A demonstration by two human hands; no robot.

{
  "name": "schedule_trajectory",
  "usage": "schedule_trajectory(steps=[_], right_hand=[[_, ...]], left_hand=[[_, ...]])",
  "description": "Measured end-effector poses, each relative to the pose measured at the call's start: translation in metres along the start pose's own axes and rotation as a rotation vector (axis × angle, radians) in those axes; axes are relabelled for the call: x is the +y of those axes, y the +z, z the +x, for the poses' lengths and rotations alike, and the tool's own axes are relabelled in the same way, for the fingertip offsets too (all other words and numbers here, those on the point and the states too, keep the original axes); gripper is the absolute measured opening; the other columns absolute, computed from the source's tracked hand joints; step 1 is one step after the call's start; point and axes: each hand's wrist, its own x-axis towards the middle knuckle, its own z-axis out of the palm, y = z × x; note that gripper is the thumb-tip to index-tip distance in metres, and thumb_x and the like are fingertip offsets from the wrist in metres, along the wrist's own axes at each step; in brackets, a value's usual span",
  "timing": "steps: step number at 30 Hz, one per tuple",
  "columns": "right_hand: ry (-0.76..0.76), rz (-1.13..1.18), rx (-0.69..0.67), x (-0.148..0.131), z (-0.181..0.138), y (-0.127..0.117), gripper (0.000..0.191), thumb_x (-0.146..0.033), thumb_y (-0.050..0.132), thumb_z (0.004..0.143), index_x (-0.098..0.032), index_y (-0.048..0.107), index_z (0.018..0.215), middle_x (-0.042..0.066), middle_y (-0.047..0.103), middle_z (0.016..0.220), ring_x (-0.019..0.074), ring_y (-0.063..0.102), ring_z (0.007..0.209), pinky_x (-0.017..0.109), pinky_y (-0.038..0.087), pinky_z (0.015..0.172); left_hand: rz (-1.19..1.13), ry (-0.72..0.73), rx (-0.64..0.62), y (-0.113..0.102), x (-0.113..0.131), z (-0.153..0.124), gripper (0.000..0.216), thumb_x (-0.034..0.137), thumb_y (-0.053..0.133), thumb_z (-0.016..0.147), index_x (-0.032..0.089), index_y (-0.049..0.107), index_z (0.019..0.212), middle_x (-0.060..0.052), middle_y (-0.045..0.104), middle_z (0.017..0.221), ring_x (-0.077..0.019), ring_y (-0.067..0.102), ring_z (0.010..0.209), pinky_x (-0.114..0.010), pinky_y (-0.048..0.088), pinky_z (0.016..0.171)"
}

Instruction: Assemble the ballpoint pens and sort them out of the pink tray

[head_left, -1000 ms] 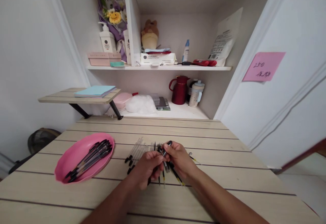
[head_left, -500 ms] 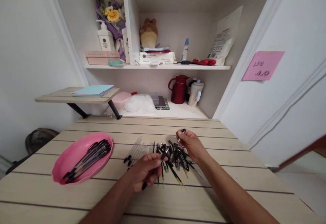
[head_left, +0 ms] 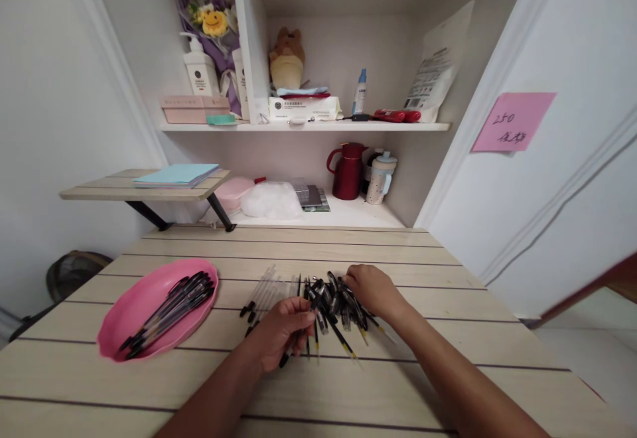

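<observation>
My left hand [head_left: 281, 332] is closed around a black pen [head_left: 298, 332] that slants down to the left just above the table. My right hand [head_left: 371, 290] rests palm down on a heap of black pen caps and refills [head_left: 338, 305]; its fingers curl into the heap and what they pinch is hidden. Several clear pen barrels [head_left: 263, 292] lie side by side left of the heap. A pink oval tray [head_left: 124, 315] at the left holds several finished black pens [head_left: 172, 308].
The wooden slat table [head_left: 308, 252] runs back to a white alcove. There stand a red jug [head_left: 347, 171], a cup [head_left: 381, 178] and a plastic bag [head_left: 271, 200]. A small raised shelf [head_left: 99, 192] carries a blue notebook [head_left: 176, 174]. A pink note [head_left: 511, 121] hangs right.
My right hand moved away from my left hand, rose with a small cap, then came down onto the heap of pen parts. My left hand kept its pen and shifted slightly.
</observation>
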Motion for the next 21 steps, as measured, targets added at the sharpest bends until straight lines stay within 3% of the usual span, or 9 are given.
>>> schedule_trajectory(steps=[3, 5, 9, 11, 15, 21], right_hand=[[-0.019, 0.129, 0.051, 0.004, 0.003, -0.004, 0.026, -0.027, 0.041, 0.079, -0.017, 0.056, 0.061, 0.008, 0.064, 0.070, 0.0178, 0.057, 0.070, 0.026, 0.034, 0.059], [0.021, 0.355, 0.034, 0.004, 0.004, -0.003, 0.025, -0.027, 0.041, 0.078, -0.017, 0.054, 0.059, 0.005, 0.060, 0.061, 0.0138, 0.055, 0.058, 0.024, 0.035, 0.053], [0.067, 0.972, -0.226, -0.012, -0.003, 0.007, 0.026, -0.040, 0.050, 0.073, -0.016, 0.051, 0.064, -0.001, 0.054, 0.053, 0.0071, 0.045, 0.041, 0.018, 0.030, 0.038], [0.042, 1.159, -0.351, -0.024, -0.009, 0.014, 0.028, -0.042, 0.059, 0.066, -0.015, 0.051, 0.066, -0.003, 0.054, 0.052, 0.0058, 0.044, 0.040, 0.016, 0.027, 0.035], [0.076, 1.307, -0.305, -0.041, -0.016, 0.024, 0.030, -0.039, 0.068, 0.057, -0.014, 0.054, 0.064, -0.006, 0.049, 0.043, 0.0041, 0.040, 0.037, 0.015, 0.026, 0.035], [0.037, 1.364, -0.246, -0.042, -0.015, 0.023, 0.028, -0.035, 0.071, 0.054, -0.012, 0.056, 0.062, -0.004, 0.052, 0.044, 0.0046, 0.043, 0.038, 0.016, 0.029, 0.037]], left_hand=[[0.009, 0.011, -0.010, 0.000, -0.002, 0.001, 0.025, 0.032, 0.063, 0.064, 0.015, 0.048, 0.074, 0.005, 0.052, 0.055, -0.0025, 0.041, 0.033, -0.014, 0.026, 0.032], [0.011, 0.011, -0.010, 0.000, -0.002, 0.001, 0.022, 0.030, 0.062, 0.066, 0.016, 0.047, 0.074, 0.005, 0.052, 0.055, -0.0027, 0.041, 0.033, -0.014, 0.027, 0.032], [0.003, 0.012, 0.003, 0.000, -0.004, 0.002, 0.021, 0.028, 0.061, 0.066, 0.016, 0.046, 0.076, 0.005, 0.052, 0.055, -0.0028, 0.041, 0.034, -0.014, 0.027, 0.032], [-0.001, 0.014, 0.008, 0.001, -0.005, 0.002, 0.022, 0.028, 0.061, 0.066, 0.016, 0.045, 0.077, 0.005, 0.052, 0.055, -0.0030, 0.042, 0.034, -0.014, 0.027, 0.032], [-0.006, 0.011, 0.037, 0.002, -0.006, 0.003, 0.025, 0.029, 0.064, 0.064, 0.017, 0.045, 0.076, 0.006, 0.052, 0.054, -0.0034, 0.043, 0.034, -0.014, 0.027, 0.033], [-0.016, -0.024, -0.007, 0.002, 0.001, 0.000, 0.024, 0.036, 0.059, 0.068, 0.014, 0.050, 0.072, 0.003, 0.053, 0.054, -0.0048, 0.047, 0.037, -0.015, 0.027, 0.033]])
